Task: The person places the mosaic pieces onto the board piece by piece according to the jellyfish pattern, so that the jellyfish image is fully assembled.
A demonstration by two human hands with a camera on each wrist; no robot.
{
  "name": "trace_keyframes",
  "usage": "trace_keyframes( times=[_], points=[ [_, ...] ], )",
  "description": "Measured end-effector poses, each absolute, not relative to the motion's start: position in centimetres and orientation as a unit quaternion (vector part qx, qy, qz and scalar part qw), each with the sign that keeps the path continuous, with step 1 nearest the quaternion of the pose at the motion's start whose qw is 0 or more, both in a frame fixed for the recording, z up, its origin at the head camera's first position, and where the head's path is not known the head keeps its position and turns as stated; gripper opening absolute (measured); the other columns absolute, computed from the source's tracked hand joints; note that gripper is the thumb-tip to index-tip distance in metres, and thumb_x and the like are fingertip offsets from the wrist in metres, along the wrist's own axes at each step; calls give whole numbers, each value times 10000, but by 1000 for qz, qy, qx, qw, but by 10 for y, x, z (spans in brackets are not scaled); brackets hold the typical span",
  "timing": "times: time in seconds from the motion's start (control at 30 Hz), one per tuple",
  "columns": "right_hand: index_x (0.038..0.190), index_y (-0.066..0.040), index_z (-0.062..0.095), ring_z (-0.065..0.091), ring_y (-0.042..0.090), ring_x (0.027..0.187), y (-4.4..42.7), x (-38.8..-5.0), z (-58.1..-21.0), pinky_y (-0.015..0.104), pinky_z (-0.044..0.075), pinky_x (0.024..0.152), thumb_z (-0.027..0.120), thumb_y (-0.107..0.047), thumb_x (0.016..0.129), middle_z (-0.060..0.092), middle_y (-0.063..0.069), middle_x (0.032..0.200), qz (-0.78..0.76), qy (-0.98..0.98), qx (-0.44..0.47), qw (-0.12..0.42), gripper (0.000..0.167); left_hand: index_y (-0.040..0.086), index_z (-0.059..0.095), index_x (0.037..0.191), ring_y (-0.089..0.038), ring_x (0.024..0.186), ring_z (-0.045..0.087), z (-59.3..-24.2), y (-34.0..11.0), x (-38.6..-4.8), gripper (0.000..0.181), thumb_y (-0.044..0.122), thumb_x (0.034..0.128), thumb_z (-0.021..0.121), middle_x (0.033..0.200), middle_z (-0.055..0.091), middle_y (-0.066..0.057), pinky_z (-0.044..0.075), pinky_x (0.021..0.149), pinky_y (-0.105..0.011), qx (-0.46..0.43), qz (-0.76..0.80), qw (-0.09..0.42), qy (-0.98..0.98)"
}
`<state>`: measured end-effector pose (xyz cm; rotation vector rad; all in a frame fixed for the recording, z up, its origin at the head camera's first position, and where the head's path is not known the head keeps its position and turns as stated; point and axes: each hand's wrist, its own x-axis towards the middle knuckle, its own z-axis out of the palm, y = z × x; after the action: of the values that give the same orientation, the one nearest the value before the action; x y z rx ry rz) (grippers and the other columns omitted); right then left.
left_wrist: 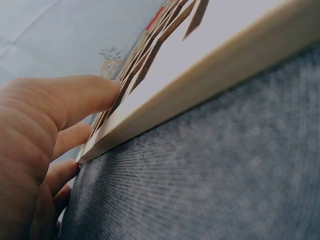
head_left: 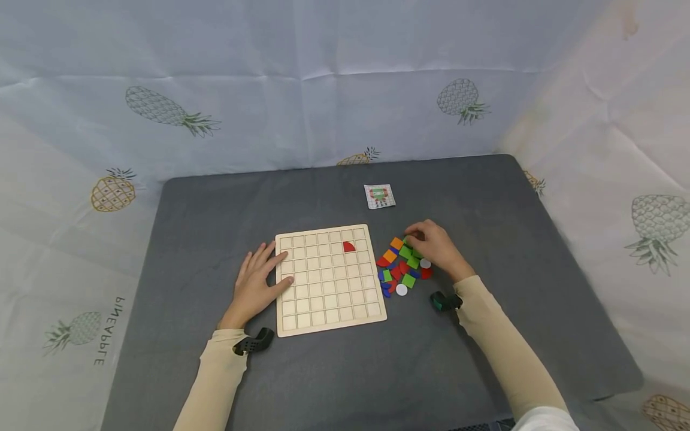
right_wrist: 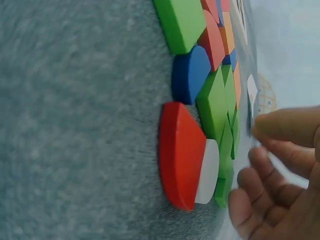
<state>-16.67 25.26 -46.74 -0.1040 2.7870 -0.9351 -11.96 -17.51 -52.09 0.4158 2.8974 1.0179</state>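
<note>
A pale wooden grid board (head_left: pixel 323 329) lies on the grey table, with a red quarter-round piece (head_left: pixel 349 246) in one of its upper right squares. My left hand (head_left: pixel 257 286) rests on the board's left edge, fingers spread, with the thumb over the rim in the left wrist view. At the far side of a cluster of coloured pieces, my right hand (head_left: pixel 435 245) has its thumb and index finger close together over a green piece (head_left: pixel 405 252). Whether those fingertips pinch anything is hidden. An orange square (head_left: pixel 396 243) and a red piece (right_wrist: pixel 182 157) lie in the cluster.
A small printed pattern card (head_left: pixel 380 196) lies behind the board. White discs (head_left: pixel 401 290) and several blue, red and green pieces sit right of the board. A pineapple-print cloth (head_left: pixel 312 120) hangs behind and beside the table (head_left: pixel 215 203).
</note>
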Motion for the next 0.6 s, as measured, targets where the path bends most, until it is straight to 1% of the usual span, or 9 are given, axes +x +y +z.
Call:
trace_keyframes(
  times=[0.1,0.3,0.43,0.6],
  points=[
    [1256,-42,671,563,302,994,254,-164,-468,460,518,876,607,-235,1015,591,164,1152,-305,947,-13,100,316,180,499,1512,-320,1588,143,-521,-175,-120,702,424,900,743,1690,254,-86,1,1295,-514,133,328,24,935],
    [1285,-40,662,554,295,992,255,-162,-469,438,516,841,637,-275,1001,582,168,1168,-286,953,1,105,370,187,493,1517,-317,1590,137,-520,-174,-120,702,429,905,737,1693,247,-82,-5,1296,-509,130,328,29,935],
    [1300,-31,660,536,285,990,253,-162,-469,415,518,833,666,-272,984,569,168,1163,-264,958,8,110,397,188,496,1515,-315,1590,136,-519,-175,-119,699,428,904,737,1692,248,-83,-6,1296,-507,129,329,29,935],
    [1316,-28,654,501,287,996,250,-161,-469,396,499,809,667,-275,983,549,167,1166,-243,963,11,114,415,186,502,1511,-316,1589,142,-519,-174,-119,700,427,899,744,1688,259,-88,-2,1296,-507,128,330,25,935]
  ],
)
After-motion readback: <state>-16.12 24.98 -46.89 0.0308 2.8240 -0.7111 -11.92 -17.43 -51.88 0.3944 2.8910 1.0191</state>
